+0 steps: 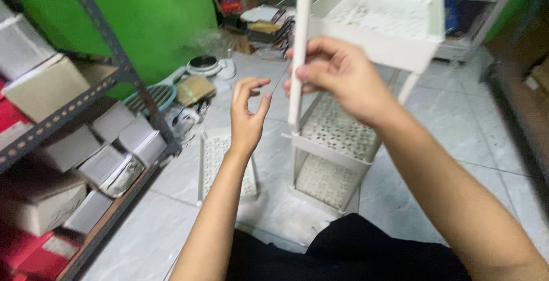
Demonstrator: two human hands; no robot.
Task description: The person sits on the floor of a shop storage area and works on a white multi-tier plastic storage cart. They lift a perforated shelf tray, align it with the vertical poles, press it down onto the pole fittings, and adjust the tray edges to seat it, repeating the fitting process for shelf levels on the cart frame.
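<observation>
While I sit on the pale tiled floor (457,138) with my dark-clad lap at the bottom of the view, my right hand (337,78) closes its fingers and thumb around the white upright post (298,40) of a white plastic tiered rack (349,126), gripping it just below the top tray (383,20). That post runs up past my knuckles and out of the top of the view, and its lower end sits at the corner of the middle tray (337,126), whose perforated floor shows a lacy pattern; a lower tray (323,181) of the same kind stands beneath it on the tiles. The top tray tilts a little and touches the back of my right hand's fingers. My left hand (249,115) hovers just beside the post, empty, with thumb and fingers curled apart in a loose open pinch, near the post but not touching it. Under my left wrist a loose white perforated tray (214,161) lies flat on the floor, just beside the rack. To my left stands a dark metal shelving unit (86,95) stacked with cardboard boxes (43,83) and small white boxes (114,143). Farther off on the floor lie a round pale-blue slotted piece (154,95), a small round dark-topped gadget (204,64) and a stack of papers and books (266,26), all in front of a green wall (154,12).
</observation>
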